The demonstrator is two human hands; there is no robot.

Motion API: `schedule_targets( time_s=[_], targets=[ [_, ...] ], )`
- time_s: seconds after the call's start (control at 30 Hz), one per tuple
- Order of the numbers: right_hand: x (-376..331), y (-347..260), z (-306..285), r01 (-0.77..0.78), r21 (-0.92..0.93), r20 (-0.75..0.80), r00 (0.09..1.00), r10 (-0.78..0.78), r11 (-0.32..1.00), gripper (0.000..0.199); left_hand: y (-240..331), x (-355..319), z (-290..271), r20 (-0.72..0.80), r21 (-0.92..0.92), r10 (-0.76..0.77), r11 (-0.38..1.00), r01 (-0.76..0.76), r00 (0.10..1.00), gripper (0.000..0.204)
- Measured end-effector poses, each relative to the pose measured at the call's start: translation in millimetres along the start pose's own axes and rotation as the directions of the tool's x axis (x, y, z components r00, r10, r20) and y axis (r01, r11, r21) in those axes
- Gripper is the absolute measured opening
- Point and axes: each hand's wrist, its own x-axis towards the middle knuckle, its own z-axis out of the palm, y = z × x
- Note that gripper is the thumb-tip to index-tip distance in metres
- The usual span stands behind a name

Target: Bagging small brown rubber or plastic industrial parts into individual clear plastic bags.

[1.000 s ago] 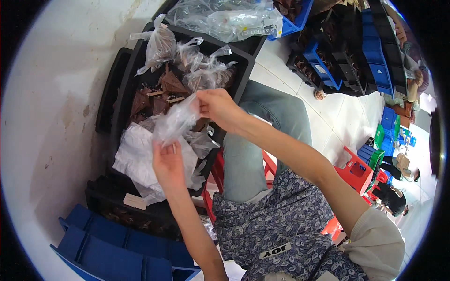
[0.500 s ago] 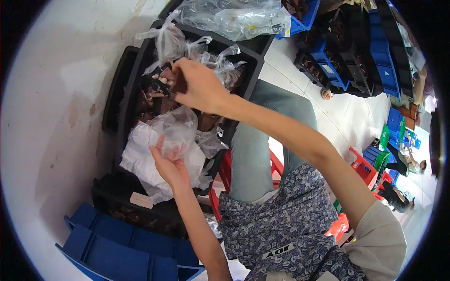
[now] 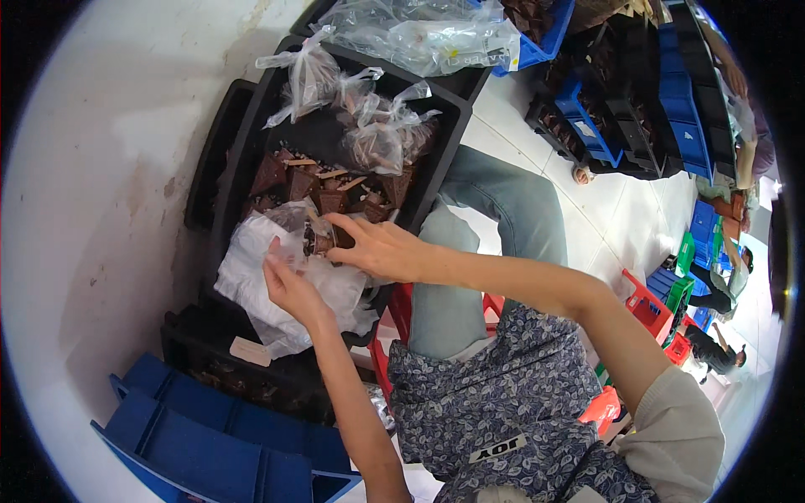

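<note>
A black crate (image 3: 459, 126) holds dark brown, chocolate-like pieces (image 3: 306, 180), some with pale bits. Tied clear bags of brown pieces (image 3: 381, 138) lie at its far end. Over the near end spreads a stack of thin whitish plastic bags (image 3: 239, 268). My left hand (image 3: 295, 293), closed at the fingertips, pinches a clear plastic bag (image 3: 293, 220) above that stack. My right hand (image 3: 377, 249) is at the bag's mouth, thumb and fingers around a brown piece (image 3: 319, 237) with light specks. Film partly hides that piece.
A pale wall (image 3: 109, 168) runs along the left. Blue crates (image 3: 210, 444) stand near, lower left, and clear packaging (image 3: 419, 38) lies on another crate beyond. Stacked crates (image 3: 599, 126) and a red chair (image 3: 646, 306) are to the right, with people farther off.
My right hand has come nearer, from the brown pieces by the tied bags to the mouth of the clear bag. My left hand stays almost in place, its fingers drawn closer together.
</note>
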Motion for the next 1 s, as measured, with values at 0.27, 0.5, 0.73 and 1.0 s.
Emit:
schedule_targets(
  time_s=[0.27, 0.5, 0.73, 1.0],
  targets=[
    [-10.4, 24.1, -20.1, 0.255, -0.184, 0.078, 0.966, -0.245, 0.949, 0.041, -10.3, 22.0, -12.7, 0.103, 0.161, -0.100, 0.984, 0.082, 0.990, 0.023],
    [1.9, 14.2, -27.4, 0.478, -0.233, 0.213, 0.875, -0.435, 0.847, 0.030, 4.7, 24.9, 2.8, 0.090, 0.027, 0.215, 0.976, -0.218, 0.972, 0.021],
    [16.1, 12.0, -85.7, 0.284, -0.308, 0.153, 0.957, -0.247, 0.908, 0.014, 22.6, 17.7, -18.6, -0.056, 0.467, 0.414, 0.815, -0.342, 0.909, 0.018],
    [18.5, 2.4, -113.6, 0.264, -0.274, -0.219, 0.919, -0.327, 0.925, 0.013, 34.3, -5.8, -13.4, -0.008, -0.178, 0.484, 0.861, -0.477, 0.875, 0.014]
  ],
)
